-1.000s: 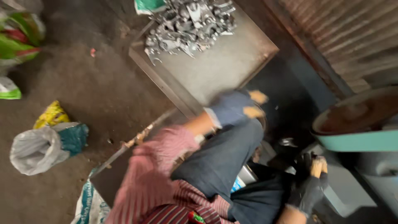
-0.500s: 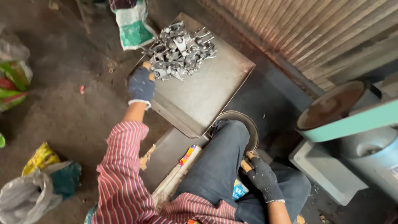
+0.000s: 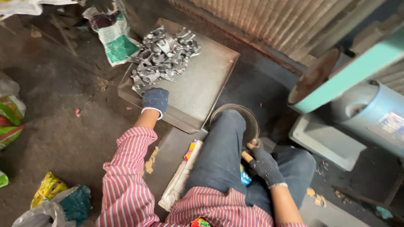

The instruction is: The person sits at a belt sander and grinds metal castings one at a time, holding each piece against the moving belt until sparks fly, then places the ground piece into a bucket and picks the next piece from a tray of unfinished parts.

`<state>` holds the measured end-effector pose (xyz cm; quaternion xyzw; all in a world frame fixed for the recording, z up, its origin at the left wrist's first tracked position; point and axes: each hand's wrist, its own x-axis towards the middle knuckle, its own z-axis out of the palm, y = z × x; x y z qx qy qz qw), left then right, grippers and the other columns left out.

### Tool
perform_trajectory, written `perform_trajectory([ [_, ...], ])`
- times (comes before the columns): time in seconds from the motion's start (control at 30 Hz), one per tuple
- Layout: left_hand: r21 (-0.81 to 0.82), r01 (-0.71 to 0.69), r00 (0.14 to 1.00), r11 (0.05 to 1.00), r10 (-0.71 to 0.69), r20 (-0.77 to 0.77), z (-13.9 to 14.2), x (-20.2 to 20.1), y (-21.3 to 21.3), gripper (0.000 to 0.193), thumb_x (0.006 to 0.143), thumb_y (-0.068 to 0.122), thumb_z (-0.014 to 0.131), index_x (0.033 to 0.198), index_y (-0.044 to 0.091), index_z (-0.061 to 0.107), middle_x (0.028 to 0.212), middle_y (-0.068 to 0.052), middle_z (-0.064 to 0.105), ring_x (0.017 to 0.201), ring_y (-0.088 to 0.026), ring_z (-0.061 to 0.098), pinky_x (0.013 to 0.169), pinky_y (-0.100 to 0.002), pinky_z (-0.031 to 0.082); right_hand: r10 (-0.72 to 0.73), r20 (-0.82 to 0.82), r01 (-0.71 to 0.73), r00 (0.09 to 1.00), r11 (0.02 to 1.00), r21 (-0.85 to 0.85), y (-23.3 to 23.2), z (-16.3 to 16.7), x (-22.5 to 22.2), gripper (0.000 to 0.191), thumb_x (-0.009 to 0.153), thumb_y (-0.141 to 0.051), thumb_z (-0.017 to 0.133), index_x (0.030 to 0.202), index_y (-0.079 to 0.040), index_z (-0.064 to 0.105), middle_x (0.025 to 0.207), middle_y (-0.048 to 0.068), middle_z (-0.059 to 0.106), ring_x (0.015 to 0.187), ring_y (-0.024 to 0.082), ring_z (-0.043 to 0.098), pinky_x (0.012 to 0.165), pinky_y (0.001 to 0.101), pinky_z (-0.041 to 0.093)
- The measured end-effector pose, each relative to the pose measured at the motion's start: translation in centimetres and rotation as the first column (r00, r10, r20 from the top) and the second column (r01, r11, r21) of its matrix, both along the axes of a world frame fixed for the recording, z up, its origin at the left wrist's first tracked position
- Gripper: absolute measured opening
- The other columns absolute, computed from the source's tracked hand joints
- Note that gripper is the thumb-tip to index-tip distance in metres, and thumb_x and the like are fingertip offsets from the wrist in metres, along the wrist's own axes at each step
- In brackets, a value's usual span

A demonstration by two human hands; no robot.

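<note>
While the gloved left hand (image 3: 155,101) rests closed on the metal tray (image 3: 202,90), touching the pile of grey metal parts (image 3: 162,63), the gloved right hand (image 3: 263,164) lies loosely curled between the knees (grip unclear). 1 green-and-white sack (image 3: 115,40) lies just beside the tray.

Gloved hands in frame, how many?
2. Left hand on the metal tray, beside the pile of metal parts; right hand between the knees.
</note>
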<state>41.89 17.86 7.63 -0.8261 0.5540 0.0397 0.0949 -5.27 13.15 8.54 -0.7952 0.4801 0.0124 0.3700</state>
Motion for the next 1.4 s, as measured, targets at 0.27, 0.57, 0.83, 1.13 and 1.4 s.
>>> perform_trajectory([
  [0.27, -0.183, 0.072, 0.966, 0.98, -0.115, -0.231, 0.4, -8.9, -0.7, 0.033, 0.086, 0.031, 0.069, 0.113, 0.012, 0.073, 0.102, -0.017, 0.074, 0.095, -0.037, 0.07, 0.084, -0.052, 0.054, 0.046, 0.024, -0.048, 0.999, 0.998, 0.051, -0.7, 1.2, 0.2, 0.051, 0.092, -0.041, 0.064, 0.134, -0.012, 0.061, 0.119, 0.02, 0.07, 0.112, 0.035, 0.066, 0.094, 0.0411, 0.05],
  [0.57, -0.374, 0.033, 0.73, 0.927, -0.278, -0.624, 5.8, -33.0, -3.7, 0.07, 0.083, 0.032, 0.074, 0.144, 0.01, 0.05, 0.104, -0.025, 0.067, 0.091, -0.043, 0.068, 0.075, -0.052, 0.053, -0.675, 0.637, 0.176, 0.372, 0.725, 0.666, -2.2, -1.1, -2.5, 0.042, 0.097, -0.022, 0.068, 0.132, 0.001, 0.063, 0.127, 0.012, 0.068, 0.113, 0.02, 0.064, 0.098, 0.0334, 0.051],
  [0.83, -0.15, -0.071, -0.212, 0.986, -0.161, -0.964, 2.2, -36.7, -4.7, 0.045, 0.101, 0.034, 0.069, 0.128, -0.002, 0.07, 0.11, -0.015, 0.076, 0.103, -0.018, 0.069, 0.09, -0.033, 0.055, -0.864, 0.502, 0.172, 0.037, 0.501, 0.849, -3.0, -1.0, -8.2, 0.043, 0.1, -0.027, 0.063, 0.136, -0.004, 0.059, 0.118, 0.01, 0.065, 0.108, 0.02, 0.064, 0.094, 0.038, 0.055],
  [1.13, -0.244, 0.135, 0.538, 0.96, -0.278, -0.796, 4.5, -36.7, -13.0, 0.047, 0.097, 0.043, 0.053, 0.122, 0.007, 0.069, 0.092, -0.019, 0.074, 0.086, -0.042, 0.068, 0.072, -0.051, 0.052, -0.88, 0.472, -0.122, 0.051, 0.464, 0.878, -10.5, -1.2, -5.9, 0.046, 0.102, -0.036, 0.058, 0.128, 0.002, 0.062, 0.12, 0.011, 0.07, 0.11, 0.023, 0.066, 0.098, 0.0376, 0.054],
  [1.4, -0.436, -0.028, 0.568, 0.9, -0.344, -0.748, -4.7, -40.0, -16.8, 0.039, 0.103, 0.035, 0.053, 0.111, 0.001, 0.07, 0.096, -0.023, 0.073, 0.088, -0.043, 0.069, 0.076, -0.052, 0.053, -0.953, 0.27, 0.12, -0.138, 0.255, 0.959, -15.3, -7.8, -2.5, 0.034, 0.1, -0.033, 0.061, 0.106, 0.0, 0.067, 0.091, 0.008, 0.072, 0.079, 0.02, 0.068, 0.075, 0.0347, 0.055],
])
